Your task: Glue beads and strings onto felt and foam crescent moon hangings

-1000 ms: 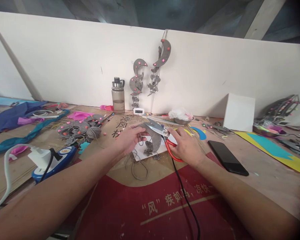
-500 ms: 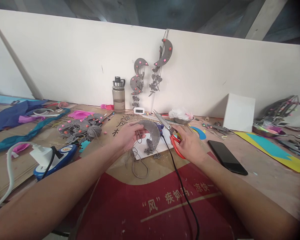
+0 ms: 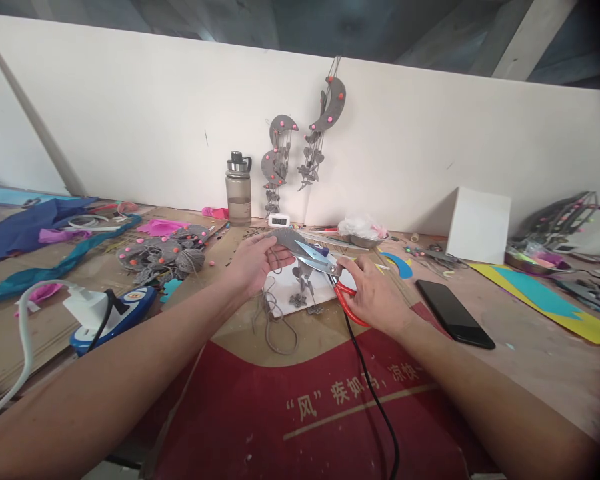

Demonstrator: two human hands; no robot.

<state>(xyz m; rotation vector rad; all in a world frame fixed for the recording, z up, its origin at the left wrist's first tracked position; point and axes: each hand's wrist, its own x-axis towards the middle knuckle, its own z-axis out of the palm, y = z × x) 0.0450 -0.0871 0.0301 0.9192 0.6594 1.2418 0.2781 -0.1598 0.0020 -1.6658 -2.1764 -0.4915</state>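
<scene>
My left hand (image 3: 253, 262) pinches a grey felt crescent (image 3: 286, 240) just above the table, with small grey felt shapes dangling from it on strings (image 3: 304, 288). My right hand (image 3: 377, 293) grips red-handled scissors (image 3: 347, 300). Their steel blades (image 3: 317, 260) point left and lie against the crescent's lower edge. Grey cord (image 3: 275, 327) trails from the piece onto the cardboard.
A black cable (image 3: 375, 400) runs toward me over red printed cardboard (image 3: 305, 413). A black phone (image 3: 454, 313) lies to the right, a white box (image 3: 479, 224) behind it. A water bottle (image 3: 239, 188), two finished crescent hangings (image 3: 300, 143) on the wall, a pile of grey felt pieces (image 3: 160, 257) and a power strip (image 3: 105, 313) sit left.
The scissors swung from pointing up and away back onto the crescent, blades now across its lower edge. My left hand tilted the crescent flatter and slightly farther away.
</scene>
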